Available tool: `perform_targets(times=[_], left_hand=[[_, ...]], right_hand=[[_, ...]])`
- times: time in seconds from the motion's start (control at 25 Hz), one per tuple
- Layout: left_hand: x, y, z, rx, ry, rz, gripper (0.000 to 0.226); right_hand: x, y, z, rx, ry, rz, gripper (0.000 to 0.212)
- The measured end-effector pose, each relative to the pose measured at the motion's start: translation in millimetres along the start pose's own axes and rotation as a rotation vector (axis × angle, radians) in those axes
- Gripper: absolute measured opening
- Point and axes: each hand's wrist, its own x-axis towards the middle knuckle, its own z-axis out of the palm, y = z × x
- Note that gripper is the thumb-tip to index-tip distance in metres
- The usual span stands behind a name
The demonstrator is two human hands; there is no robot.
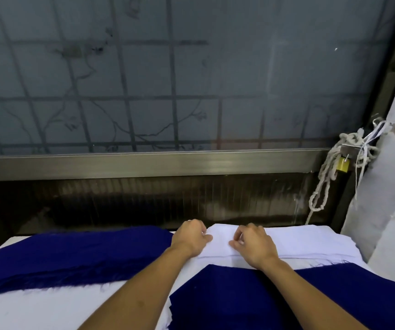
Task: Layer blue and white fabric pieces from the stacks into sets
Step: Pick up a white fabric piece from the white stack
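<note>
A stack of white fabric pieces (311,241) lies at the far right of the table. My left hand (190,238) pinches the stack's left end with curled fingers. My right hand (253,244) rests on top of it, fingers curled and picking at the top white piece. A thick stack of dark blue fabric (67,256) with a frayed front edge lies to the left. A flat blue piece (239,298) lies in front, under my forearms, on top of a layered set.
The white table surface (36,310) shows at the near left. Behind the table runs a metal window frame (144,163) with frosted glass and bars. A knotted rope with a brass padlock (342,164) hangs at the right, beside a plastered wall (387,210).
</note>
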Motion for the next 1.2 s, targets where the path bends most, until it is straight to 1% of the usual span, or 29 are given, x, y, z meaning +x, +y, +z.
perform_targets(times=[0.16, 0.32, 0.48, 0.6, 0.72, 0.84, 0.96, 1.04, 1.12, 1.2], left_hand=[[10.3, 5.3, 8.4, -0.018, -0.006, -0.038, 0.022], [11.9, 8.4, 12.6, -0.139, -0.021, -0.020, 0.025], [9.5, 15.3, 11.6, -0.273, 0.082, -0.020, 0.035], [7.2, 17.7, 8.5, -0.305, 0.163, -0.023, 0.021], [4.8, 19.6, 4.8, -0.241, 0.161, -0.007, 0.008], [2.6, 22.5, 2.7, -0.099, 0.100, 0.025, 0.011], [-1.3, 25.4, -0.2, 0.114, 0.101, 0.140, 0.016], [-2.1, 26.0, -3.3, 0.134, 0.125, 0.232, 0.015], [-4.2, 28.7, -9.2, 0.157, 0.093, 0.317, 0.014], [-9.4, 32.6, -18.2, 0.154, 0.053, 0.378, 0.012]], right_hand=[[4.9, 4.3, 10.0, -0.008, 0.013, 0.003, 0.020], [5.7, 5.7, 16.1, -0.026, 0.035, 0.011, 0.019], [5.3, 6.9, 21.0, -0.032, 0.051, 0.004, 0.021], [5.9, 7.7, 23.0, -0.045, 0.068, 0.002, 0.023], [6.7, 9.1, 23.7, -0.054, 0.072, -0.002, 0.024], [6.4, 8.2, 24.2, -0.052, 0.073, -0.001, 0.028], [4.2, 7.4, 20.7, -0.056, 0.124, 0.000, 0.046], [4.3, 7.3, 14.2, -0.014, 0.172, -0.072, 0.055], [5.6, 3.5, 2.1, 0.071, 0.189, -0.178, 0.051], [7.9, -3.6, -11.6, 0.141, 0.188, -0.230, 0.038]])
